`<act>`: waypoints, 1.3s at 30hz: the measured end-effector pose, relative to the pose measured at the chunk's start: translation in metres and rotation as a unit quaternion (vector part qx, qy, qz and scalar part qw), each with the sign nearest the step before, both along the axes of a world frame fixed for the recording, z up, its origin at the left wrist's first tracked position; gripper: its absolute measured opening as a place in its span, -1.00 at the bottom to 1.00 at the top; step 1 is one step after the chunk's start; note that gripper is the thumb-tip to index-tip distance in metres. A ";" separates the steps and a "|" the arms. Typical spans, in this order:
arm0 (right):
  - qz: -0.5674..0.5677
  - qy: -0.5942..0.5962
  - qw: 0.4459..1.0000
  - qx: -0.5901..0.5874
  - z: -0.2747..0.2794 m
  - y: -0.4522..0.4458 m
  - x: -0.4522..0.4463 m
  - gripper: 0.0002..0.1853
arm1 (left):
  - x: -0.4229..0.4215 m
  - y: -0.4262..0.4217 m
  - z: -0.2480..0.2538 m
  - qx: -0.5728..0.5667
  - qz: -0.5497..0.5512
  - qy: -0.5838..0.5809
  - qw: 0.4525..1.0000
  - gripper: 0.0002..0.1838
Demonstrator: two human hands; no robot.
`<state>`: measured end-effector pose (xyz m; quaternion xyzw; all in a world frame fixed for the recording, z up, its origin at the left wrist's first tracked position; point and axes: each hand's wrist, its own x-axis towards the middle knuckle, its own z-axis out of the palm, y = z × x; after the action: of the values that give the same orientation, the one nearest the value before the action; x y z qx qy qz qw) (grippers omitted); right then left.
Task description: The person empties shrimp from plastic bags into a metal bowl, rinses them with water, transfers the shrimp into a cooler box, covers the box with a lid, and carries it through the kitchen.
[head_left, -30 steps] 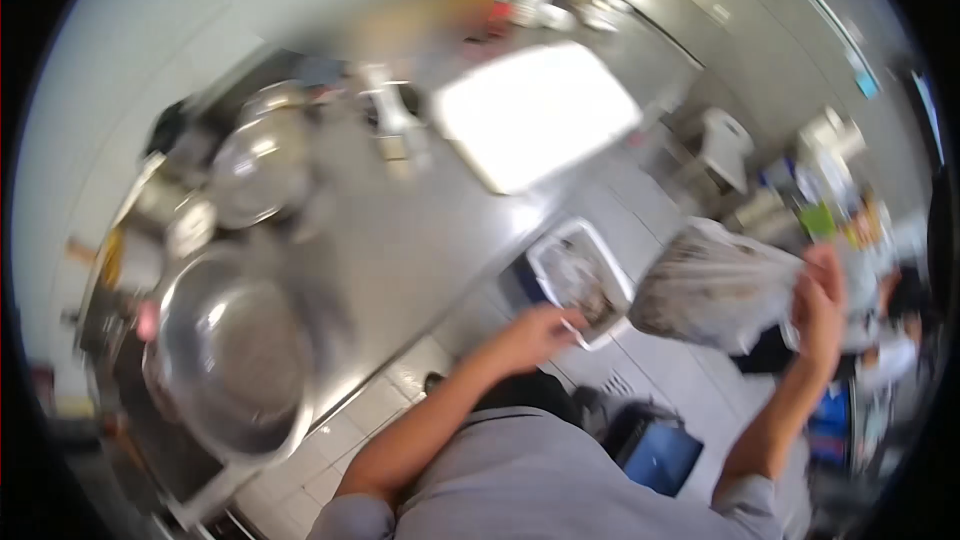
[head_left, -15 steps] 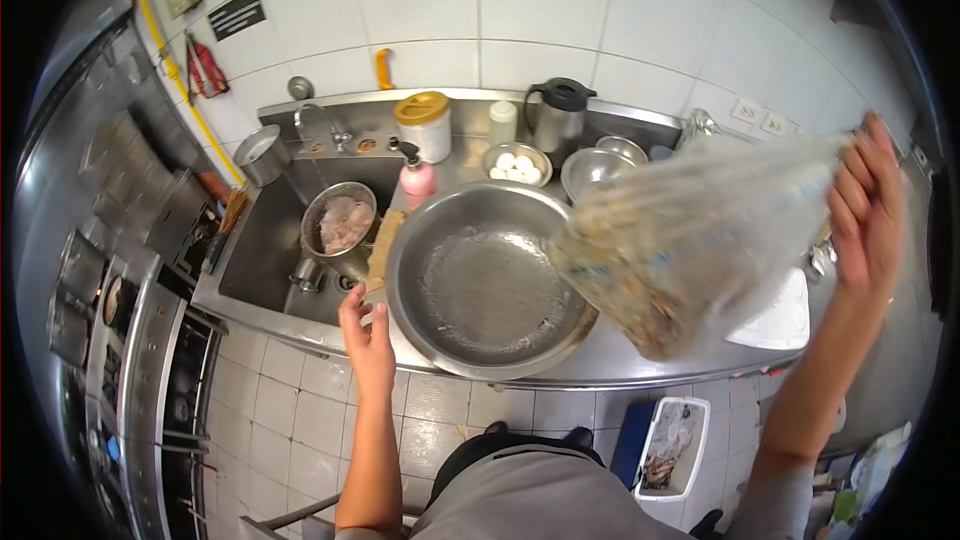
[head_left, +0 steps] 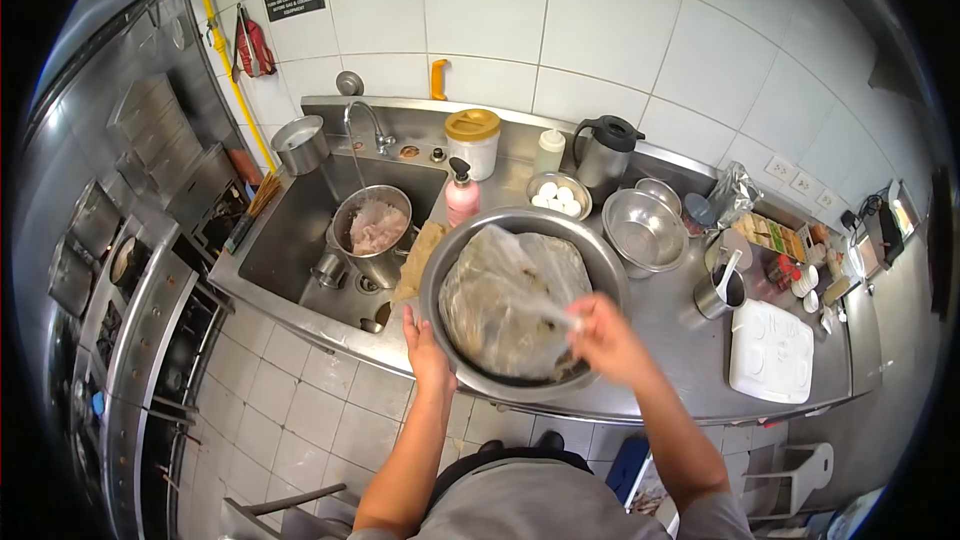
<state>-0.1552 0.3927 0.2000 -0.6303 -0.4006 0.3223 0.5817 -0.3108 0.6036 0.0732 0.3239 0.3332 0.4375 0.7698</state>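
A cloudy plastic bag (head_left: pixel 510 305) with brownish contents rests inside the large metal basin (head_left: pixel 437 335) on the steel counter. My right hand (head_left: pixel 605 338) pinches the gathered top of the bag near the basin's right edge. Beside the basin's lower left rim is my left hand (head_left: pixel 428 352), its fingers pointing up and apart, with nothing in it.
In the sink (head_left: pixel 290 260) at left, a pot (head_left: pixel 385 267) holds pale pink pieces under the faucet (head_left: pixel 380 138). Behind the basin stand a pink pump bottle (head_left: pixel 462 198), a bowl of eggs (head_left: pixel 560 196) and a thermos (head_left: pixel 606 155). A white lid (head_left: pixel 772 352) lies at right.
The view has turned from the floor bin to the counter. My right hand has brought the bag left and down into the basin. My left hand has come up beside the basin's rim.
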 end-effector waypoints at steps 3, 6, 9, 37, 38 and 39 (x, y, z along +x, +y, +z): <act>0.069 -0.180 0.965 -0.179 0.015 -0.037 -0.021 -0.60 | 0.000 -0.006 -0.004 0.018 -0.001 0.004 1.000 -0.44; 0.124 -0.298 0.928 -0.185 0.030 -0.059 -0.010 -0.61 | 0.002 -0.005 -0.004 0.054 0.004 0.001 0.999 -0.45; -0.029 -0.244 0.953 -0.178 0.057 -0.050 0.019 -0.67 | 0.008 0.000 -0.012 0.095 0.022 0.021 0.995 -0.47; -0.062 -0.390 0.916 -0.064 -0.007 0.229 0.108 -0.67 | 0.011 -0.004 -0.043 0.232 0.120 0.169 0.950 -0.53; -0.058 -0.318 0.944 -0.068 0.006 0.226 0.110 -0.67 | 0.009 -0.010 -0.037 0.192 0.106 0.130 0.967 -0.54; -0.053 -0.242 0.966 -0.071 0.023 0.221 0.108 -0.66 | 0.005 -0.015 -0.028 0.152 0.092 0.093 0.980 -0.55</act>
<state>-0.0469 0.6142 0.2227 -0.7494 -0.4717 0.1561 0.4376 -0.3062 0.5885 0.0454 0.4443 0.3614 0.5203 0.6335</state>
